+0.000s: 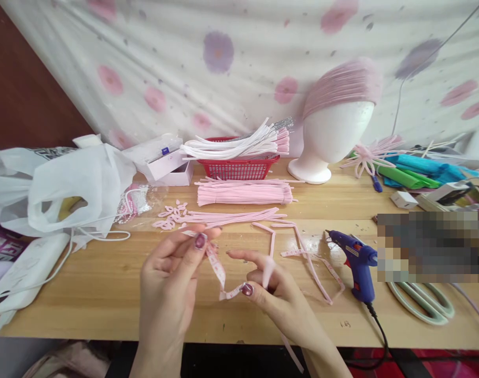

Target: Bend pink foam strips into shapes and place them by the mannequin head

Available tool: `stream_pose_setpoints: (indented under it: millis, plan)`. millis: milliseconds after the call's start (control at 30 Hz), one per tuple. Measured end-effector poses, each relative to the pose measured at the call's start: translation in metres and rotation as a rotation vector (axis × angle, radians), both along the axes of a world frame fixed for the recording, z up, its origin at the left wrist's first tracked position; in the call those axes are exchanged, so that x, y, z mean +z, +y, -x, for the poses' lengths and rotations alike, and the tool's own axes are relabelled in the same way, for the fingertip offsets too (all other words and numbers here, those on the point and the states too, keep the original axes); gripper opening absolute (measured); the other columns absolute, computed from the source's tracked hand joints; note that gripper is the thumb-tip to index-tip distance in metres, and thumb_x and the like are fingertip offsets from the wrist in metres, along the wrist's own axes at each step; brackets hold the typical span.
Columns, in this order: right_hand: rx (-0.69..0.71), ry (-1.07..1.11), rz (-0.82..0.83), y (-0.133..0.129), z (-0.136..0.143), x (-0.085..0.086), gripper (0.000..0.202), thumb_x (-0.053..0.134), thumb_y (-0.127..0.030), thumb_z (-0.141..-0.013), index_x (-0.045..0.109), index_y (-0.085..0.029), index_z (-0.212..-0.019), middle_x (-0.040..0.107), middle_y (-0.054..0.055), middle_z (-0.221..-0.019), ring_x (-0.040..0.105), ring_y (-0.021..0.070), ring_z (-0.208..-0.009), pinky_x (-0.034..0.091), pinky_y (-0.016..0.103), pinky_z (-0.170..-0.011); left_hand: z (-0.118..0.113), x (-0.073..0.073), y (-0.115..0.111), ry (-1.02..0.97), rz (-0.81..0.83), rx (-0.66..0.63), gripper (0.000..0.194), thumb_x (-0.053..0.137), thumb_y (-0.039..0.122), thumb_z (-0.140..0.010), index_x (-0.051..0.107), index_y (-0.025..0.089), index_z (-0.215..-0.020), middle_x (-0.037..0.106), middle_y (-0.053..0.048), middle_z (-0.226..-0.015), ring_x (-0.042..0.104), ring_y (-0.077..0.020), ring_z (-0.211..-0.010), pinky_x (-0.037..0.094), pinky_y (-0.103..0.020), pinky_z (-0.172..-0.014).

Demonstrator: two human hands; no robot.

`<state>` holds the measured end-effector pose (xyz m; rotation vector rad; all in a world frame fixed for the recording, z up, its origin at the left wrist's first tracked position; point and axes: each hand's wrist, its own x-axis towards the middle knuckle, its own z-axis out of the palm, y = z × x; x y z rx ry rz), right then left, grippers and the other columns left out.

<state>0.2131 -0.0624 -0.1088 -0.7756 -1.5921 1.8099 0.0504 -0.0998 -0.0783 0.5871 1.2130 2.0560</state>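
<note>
1. A white curtain [152,42] printed with pink and purple flowers hung behind the light wooden surface [101,294].
2. A smooth white mannequin head [336,128] stood upright before it, wearing a ribbed pink cap [343,86].
3. At the left lay a crumpled white plastic bag [87,170]; a long white power strip [34,270] lay nearer the front edge.
4. A white rectangular box [160,170] sat right of the bag.
5. At the right, bright green rolls [400,176] lay beside a crinkled blue bundle [432,165], near a small white cube-shaped block [403,200].
</note>
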Motion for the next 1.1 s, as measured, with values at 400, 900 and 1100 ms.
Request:
stream_pose_setpoints:
  millis: [400,900,1100]
  plan:
    - [-0.182,-0.404,-0.506,0.019,-0.017,-0.004,0.025,0.063,-0.036,-0.091,0.076,-0.018,-0.080,0.067,0.001,-0.063,0.054,0.0137,-0.056,0.036,0.023,-0.052,0.020,-0.011,-0.004,-0.032,-0.149,0.278,0.013,0.087,0.019,-0.068,0.077,0.021,-0.076,0.077,0.004,-0.085,0.072,-0.0104,-0.081,0.058,-0.014,-0.070]
    - [-0.406,-0.338,-0.482,-0.011,-0.038,0.014,0.036,0.049,-0.047,-0.098,0.075,-0.023,-0.104,0.054,0.002,-0.061,0.046,0.0151,-0.049,0.037,0.025,-0.044,0.005,-0.028,0.000,-0.024,0.138,0.135,0.026,0.086,0.028,-0.068,0.077,0.015,-0.088,0.080,-0.009,-0.087,0.076,-0.0207,-0.069,0.063,-0.029,-0.065]
    - [-0.362,-0.229,-0.245,-0.031,-0.009,0.020,0.037,0.057,-0.054,-0.093,0.074,-0.022,-0.085,0.048,0.000,-0.061,0.040,0.0126,-0.053,0.035,0.023,-0.047,-0.021,-0.017,-0.007,-0.088,0.202,-0.038,0.024,0.086,0.030,-0.069,0.079,0.015,-0.086,0.081,-0.009,-0.087,0.077,-0.0212,-0.075,0.064,-0.025,-0.070]
